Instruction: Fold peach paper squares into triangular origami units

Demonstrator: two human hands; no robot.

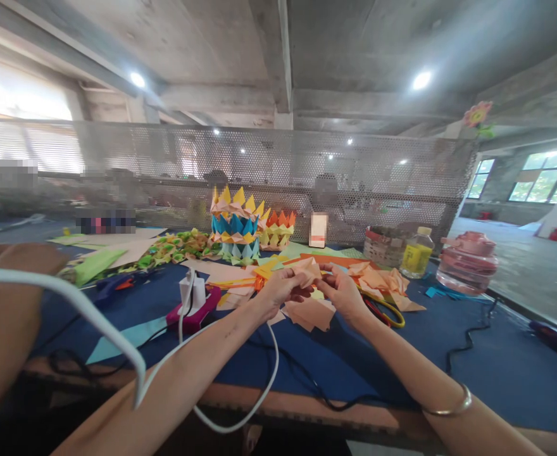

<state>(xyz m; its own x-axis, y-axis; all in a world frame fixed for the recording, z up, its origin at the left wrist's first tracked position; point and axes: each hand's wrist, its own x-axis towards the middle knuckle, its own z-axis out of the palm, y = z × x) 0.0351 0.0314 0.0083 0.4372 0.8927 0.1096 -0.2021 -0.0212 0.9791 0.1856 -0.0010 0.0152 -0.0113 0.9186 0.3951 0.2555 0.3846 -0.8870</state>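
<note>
Both of my hands meet over the middle of the blue table, pinching one piece of peach paper (309, 268). My left hand (285, 286) grips its left side, thumb on top. From the right, my right hand (339, 288) holds the other edge between thumb and fingers; a metal bangle is on that wrist. The paper looks folded, though its exact shape is partly hidden by my fingers. Beneath my hands lie flat peach sheets (309, 314). Just right of them is a pile of folded peach paper (378, 278), beside scissors with yellow-and-red handles (392, 315).
Folded-paper baskets (235, 231) stand at the back, near a heap of green and yellow pieces (178, 248). A magenta power strip (197, 315) with a white cable sits left. A yellow-liquid bottle (417, 254) and pink jug (468, 265) stand right. Another person's arm (7, 316) reaches in at left.
</note>
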